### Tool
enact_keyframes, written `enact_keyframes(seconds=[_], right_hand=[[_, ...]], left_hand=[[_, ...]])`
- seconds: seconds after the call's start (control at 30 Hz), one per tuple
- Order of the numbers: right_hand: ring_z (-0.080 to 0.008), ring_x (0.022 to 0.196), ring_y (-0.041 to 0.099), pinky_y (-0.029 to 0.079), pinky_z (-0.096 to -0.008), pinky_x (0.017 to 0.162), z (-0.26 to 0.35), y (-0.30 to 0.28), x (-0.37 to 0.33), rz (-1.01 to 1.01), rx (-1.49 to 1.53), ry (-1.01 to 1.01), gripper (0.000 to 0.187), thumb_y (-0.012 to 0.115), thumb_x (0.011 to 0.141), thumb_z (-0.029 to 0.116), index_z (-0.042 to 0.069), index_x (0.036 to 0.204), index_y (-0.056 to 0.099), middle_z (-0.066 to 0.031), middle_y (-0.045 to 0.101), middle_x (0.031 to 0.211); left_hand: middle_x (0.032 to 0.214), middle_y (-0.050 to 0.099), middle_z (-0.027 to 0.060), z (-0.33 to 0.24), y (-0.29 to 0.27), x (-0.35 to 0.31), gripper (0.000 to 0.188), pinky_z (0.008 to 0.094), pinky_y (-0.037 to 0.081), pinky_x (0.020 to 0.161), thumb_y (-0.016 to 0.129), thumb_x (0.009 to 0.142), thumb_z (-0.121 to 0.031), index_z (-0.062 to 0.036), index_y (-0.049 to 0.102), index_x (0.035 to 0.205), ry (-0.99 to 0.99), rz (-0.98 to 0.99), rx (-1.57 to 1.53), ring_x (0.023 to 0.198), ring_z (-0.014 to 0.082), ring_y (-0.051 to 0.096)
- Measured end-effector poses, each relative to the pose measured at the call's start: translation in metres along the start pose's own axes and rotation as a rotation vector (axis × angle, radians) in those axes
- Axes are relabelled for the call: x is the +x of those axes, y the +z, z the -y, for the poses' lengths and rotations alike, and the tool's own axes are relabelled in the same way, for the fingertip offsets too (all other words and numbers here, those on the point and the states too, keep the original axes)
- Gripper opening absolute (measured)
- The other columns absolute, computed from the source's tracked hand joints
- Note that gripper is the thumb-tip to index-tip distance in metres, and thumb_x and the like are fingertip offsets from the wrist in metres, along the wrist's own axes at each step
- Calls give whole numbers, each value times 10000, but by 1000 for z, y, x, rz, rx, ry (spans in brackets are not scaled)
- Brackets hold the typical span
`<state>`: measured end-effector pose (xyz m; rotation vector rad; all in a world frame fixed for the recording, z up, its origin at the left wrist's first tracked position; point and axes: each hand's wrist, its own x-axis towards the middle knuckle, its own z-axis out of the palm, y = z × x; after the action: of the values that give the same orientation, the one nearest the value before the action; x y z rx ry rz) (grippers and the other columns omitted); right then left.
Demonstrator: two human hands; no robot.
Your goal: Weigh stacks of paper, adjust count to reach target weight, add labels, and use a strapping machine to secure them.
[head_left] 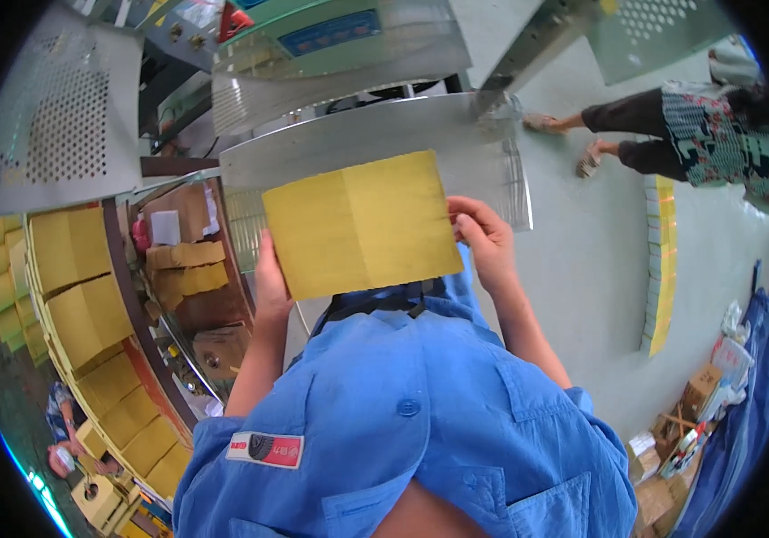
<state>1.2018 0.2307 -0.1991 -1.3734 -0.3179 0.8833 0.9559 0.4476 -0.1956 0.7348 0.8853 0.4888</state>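
A rectangular yellow paper sheet (313, 229), with a faint fold line down its middle, is held up in front of my body. Whether it is one sheet or a thin stack, I cannot tell. My left hand (270, 278) grips its lower left edge, the fingers hidden behind it. At the right edge, my right hand (485, 238) pinches the paper with curled fingers. Just beyond lies a shiny metal tray-like table (483, 148), partly covered by the sheet.
A machine with a clear cover (340, 58) stands ahead. Left are a perforated metal panel (62, 117), a brown shelf with torn card (189, 255) and yellow paper stacks (89, 314). A person (689, 134) walks at right, near a row of yellow-edged stacks (660, 269). Boxes (701, 392) sit lower right.
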Motion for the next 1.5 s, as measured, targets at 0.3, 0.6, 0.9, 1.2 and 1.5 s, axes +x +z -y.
enact_keyframes(seconds=[0.3,0.6,0.9,1.2,1.5], right_hand=[[-129,1017,592,478,-260,881,-23,22,18,-185,-444,-122,274,492,973,95,10,1201,618,-48,639,1115],[-112,954,610,509,-255,808,43,36,77,-152,227,94,314,474,1013,177,22,1269,569,-61,636,1116],[-167,1168,529,427,-321,988,52,15,165,-77,181,56,416,376,1030,283,46,1353,489,-65,559,1278],[-159,1162,534,452,-328,974,53,21,158,-86,326,-16,405,471,1015,323,65,1325,503,-52,555,1248],[-198,1287,452,358,-349,1071,43,19,168,41,264,-75,508,409,1017,358,57,1426,402,-74,498,1371]], left_hand=[[1223,589,76,15,4,7,452,310,481,921,319,1054,-366,-55,497,1330,181,51,397,1094,176,584],[1300,546,84,-6,61,70,489,332,461,968,270,1059,-377,-54,433,1388,95,51,-77,1162,189,553],[1169,605,72,-42,110,161,555,293,467,903,377,1016,-487,-25,538,1279,157,148,53,1072,165,573],[1338,516,104,-59,109,150,530,301,380,1024,403,1012,-364,-26,408,1420,331,273,50,1226,166,475],[1418,453,90,-44,112,146,633,312,299,1094,487,962,-353,-31,323,1482,274,210,98,1311,188,406]])
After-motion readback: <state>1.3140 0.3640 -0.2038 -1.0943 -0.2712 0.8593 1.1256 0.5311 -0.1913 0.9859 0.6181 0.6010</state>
